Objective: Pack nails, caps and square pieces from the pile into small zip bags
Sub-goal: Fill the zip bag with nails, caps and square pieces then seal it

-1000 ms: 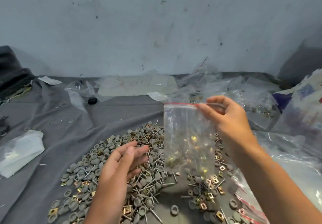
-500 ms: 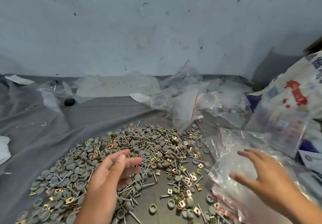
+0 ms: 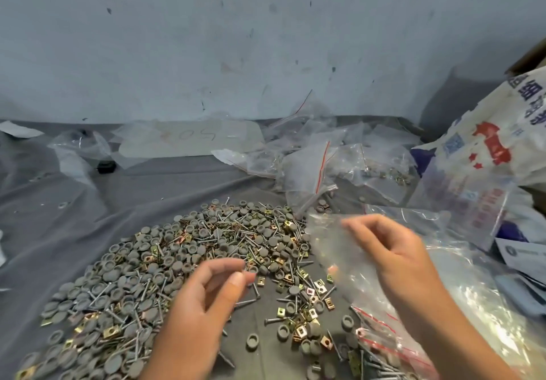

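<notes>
Since half a second earlier our right hand (image 3: pixel 393 249) had lifted off the stack of empty bags and pinched a fresh clear zip bag (image 3: pixel 331 240), blurred, held beside the pile (image 3: pixel 189 261) of nails, caps and square pieces so it could be loaded. Our left hand (image 3: pixel 206 294) hovered over that pile, fingers loosely curled and holding nothing, likely ready to scoop. Filled bags (image 3: pixel 339 167) lay near the wall.

Your right hand (image 3: pixel 393 249) and its bag (image 3: pixel 334 240) are blurred, so the grip is unclear. Your left hand (image 3: pixel 206 300) hides part of the pile (image 3: pixel 177 261).
</notes>
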`<state>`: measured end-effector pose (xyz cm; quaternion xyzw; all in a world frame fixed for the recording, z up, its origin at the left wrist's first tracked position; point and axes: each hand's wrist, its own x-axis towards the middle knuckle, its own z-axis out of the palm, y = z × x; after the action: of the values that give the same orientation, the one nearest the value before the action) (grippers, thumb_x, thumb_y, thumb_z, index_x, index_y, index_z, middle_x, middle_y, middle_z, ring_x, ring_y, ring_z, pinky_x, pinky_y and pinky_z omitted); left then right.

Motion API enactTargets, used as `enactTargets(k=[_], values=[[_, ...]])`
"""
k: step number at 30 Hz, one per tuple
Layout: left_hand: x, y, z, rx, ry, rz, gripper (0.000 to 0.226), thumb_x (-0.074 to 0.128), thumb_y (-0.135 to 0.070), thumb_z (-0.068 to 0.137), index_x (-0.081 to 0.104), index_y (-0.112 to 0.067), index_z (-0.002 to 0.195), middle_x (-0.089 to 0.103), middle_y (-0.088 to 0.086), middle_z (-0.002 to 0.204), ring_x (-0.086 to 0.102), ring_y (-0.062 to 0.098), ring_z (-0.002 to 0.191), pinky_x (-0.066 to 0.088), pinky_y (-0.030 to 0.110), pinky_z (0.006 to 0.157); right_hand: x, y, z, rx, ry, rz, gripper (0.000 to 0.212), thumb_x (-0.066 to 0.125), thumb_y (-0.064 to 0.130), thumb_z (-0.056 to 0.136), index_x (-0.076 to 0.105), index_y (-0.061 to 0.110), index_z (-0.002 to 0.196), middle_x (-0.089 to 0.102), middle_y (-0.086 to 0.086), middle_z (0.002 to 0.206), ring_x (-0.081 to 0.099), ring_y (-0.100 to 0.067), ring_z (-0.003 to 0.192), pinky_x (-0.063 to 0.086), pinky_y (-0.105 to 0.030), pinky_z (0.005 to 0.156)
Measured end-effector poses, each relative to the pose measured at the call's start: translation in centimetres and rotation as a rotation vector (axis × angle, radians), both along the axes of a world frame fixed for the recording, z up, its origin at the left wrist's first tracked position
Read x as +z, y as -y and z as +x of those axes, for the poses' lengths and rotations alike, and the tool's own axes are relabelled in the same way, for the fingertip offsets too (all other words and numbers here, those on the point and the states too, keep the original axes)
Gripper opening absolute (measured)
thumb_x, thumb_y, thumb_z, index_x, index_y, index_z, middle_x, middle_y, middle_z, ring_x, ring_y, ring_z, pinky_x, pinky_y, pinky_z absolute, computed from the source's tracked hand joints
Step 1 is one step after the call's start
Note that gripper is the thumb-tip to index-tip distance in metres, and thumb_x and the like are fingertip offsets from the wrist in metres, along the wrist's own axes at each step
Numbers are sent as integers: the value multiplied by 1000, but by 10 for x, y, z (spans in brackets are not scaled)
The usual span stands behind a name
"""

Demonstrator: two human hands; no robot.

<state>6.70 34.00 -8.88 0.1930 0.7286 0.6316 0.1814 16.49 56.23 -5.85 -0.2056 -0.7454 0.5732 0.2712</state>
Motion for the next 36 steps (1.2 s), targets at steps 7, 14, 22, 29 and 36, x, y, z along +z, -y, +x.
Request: enactTargets(k=[7, 14, 22, 29, 36], values=[[-5, -7, 14, -77, -54, -75, 49, 74, -54, 66, 66, -31, 108, 74, -14, 102, 70, 7, 94, 56, 37, 90, -17, 63, -63, 64, -32, -588, 21, 66, 31, 80, 75, 12, 83, 69, -4, 78, 62, -15, 71, 50, -31, 71], [-16, -10, 10, 57, -63, -74, 27, 66, -16, 93, 69, -42, 86, 75, -7, 81, 71, 14, 79, 59, 30, 71, -44, 72, -62, 102, 1, -654, 31, 68, 38, 73, 76, 14, 90, 73, 1, 82, 66, -12, 73, 53, -28, 68], [-14, -1, 4, 246, -58, 109, 19, 72, -18, 83, 55, -14, 89, 78, -3, 83, 74, 8, 78, 56, 28, 67, -50, 68, -46, 35, 8, -253, 47, 71, 62, 68, 65, 33, 105, 69, 20, 99, 64, 3, 94, 47, -17, 79], [-5, 19, -15, 385, -183, 94, 12, 68, -15, 86, 69, -27, 89, 76, -10, 92, 74, 9, 79, 59, 21, 63, -45, 33, -35, 313, 208, 196, 12, 72, 38, 86, 61, 42, 92, 68, 18, 91, 61, -9, 74, 50, -25, 67], [0, 22, -16, 396, -731, -284, 26, 64, -21, 86, 65, -34, 108, 58, -26, 99, 56, -14, 96, 40, -2, 81, -56, 30, -31, 606, 577, 881, 27, 76, 50, 81, 62, 39, 102, 59, 23, 98, 51, 3, 97, 49, -26, 86]])
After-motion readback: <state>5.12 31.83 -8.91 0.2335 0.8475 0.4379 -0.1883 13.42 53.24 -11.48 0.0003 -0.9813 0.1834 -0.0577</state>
